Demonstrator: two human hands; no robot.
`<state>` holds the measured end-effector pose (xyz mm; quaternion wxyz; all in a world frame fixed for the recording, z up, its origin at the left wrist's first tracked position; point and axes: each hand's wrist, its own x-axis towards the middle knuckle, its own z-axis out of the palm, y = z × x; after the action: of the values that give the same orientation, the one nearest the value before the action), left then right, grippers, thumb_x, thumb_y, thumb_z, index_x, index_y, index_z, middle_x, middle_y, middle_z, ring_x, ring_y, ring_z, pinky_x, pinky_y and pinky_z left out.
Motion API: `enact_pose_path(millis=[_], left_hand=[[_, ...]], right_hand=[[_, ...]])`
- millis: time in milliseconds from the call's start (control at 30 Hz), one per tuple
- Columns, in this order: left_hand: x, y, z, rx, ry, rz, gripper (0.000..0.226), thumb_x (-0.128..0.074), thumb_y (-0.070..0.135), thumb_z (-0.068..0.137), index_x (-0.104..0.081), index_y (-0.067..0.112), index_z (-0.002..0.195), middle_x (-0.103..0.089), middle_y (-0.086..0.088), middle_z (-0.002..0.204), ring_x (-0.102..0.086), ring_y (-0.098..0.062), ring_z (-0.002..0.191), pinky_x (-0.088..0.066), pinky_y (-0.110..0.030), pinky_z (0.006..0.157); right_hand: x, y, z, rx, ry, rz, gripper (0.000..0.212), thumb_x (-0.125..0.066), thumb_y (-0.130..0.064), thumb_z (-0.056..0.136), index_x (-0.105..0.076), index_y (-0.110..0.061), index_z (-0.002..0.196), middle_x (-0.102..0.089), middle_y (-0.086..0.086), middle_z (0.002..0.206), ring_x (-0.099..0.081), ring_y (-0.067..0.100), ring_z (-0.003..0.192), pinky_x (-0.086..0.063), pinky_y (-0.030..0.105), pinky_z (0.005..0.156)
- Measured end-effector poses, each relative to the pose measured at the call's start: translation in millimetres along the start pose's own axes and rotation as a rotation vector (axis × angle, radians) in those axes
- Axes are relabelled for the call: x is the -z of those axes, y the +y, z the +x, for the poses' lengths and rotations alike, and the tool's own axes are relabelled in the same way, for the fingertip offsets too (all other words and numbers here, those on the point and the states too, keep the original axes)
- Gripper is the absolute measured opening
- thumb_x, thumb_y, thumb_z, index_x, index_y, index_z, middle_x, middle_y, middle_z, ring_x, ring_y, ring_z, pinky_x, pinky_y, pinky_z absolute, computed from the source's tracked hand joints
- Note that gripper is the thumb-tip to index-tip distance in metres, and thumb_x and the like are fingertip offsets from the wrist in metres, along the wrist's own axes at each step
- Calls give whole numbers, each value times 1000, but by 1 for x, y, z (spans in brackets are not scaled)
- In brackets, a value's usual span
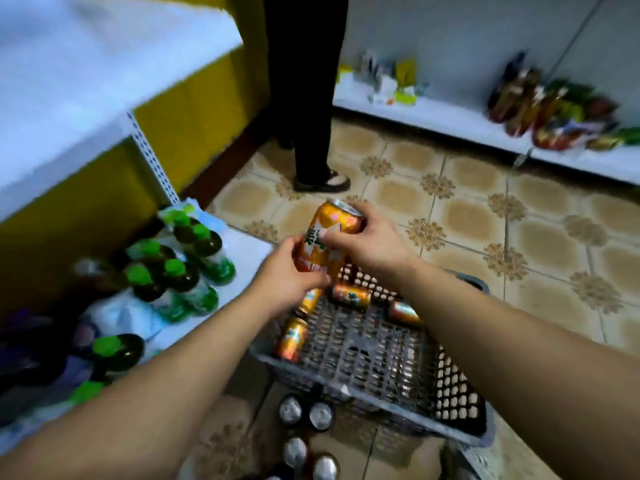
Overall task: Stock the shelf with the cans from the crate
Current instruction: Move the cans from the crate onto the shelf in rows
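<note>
- Head view: a shiny orange aluminium drink can is held tilted in the air above the far end of a grey perforated plastic crate, which sits on the patterned tile floor.
- The left hand has its fingers curled round the can's lower body. The right hand grips the upper end, with the thumb lying across the label.
- Four more orange cans lie on their sides in the crate, among them one near the far wall and one by the left wall.
- Silver-topped cans stand upright in front of the crate. They may rest on a low ledge or on the floor, since blur hides what is under them.
- At the left is a low white shelf board holding dark bottles with green caps.
- The step in hand looks like carrying this can from the crate to the shelf.
- To do it well, one hand should probably take the full grip round the middle. The can then needs turning upright and setting down square beside its neighbours with the label facing out.
- The can's label shows green characters on orange, too smeared to read, and no brand can be made out.
- Beyond stand a person's dark trouser legs and a far white shelf with snack packets.
</note>
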<state>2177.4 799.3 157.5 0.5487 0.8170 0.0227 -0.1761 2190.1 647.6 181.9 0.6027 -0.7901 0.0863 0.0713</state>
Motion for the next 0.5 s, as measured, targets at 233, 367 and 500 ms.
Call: enact_pose_path(millis=[233,367,500], left_hand=[[136,65,-149,-138,177,63,90,-84,29,60,-39,20,137,-63,-1,121,-62,-14,108,-47,-38,100],[200,74,-239,-146,322,100,105,-75,52,40,-43,20,135,-64,2,118,-61,-15,110,-47,-42,99],[249,70,-330,-82,465,197,100,-85,35,63,-31,18,146,-48,-3,139,-45,-19,130,-40,-33,103]], right_hand=[[-65,-166,-102,390,-116,-103,81,-84,-25,67,-43,-23,137,-58,-3,120,-62,8,97,-54,29,88],[-115,-228,-167,524,-220,-103,81,-82,-22,70,-41,-25,139,-56,-4,116,-58,-2,85,-52,22,77],[-171,-265,-228,592,-339,-80,77,-79,-18,74,-40,-23,140,-56,-1,115,-61,3,85,-53,27,76]])
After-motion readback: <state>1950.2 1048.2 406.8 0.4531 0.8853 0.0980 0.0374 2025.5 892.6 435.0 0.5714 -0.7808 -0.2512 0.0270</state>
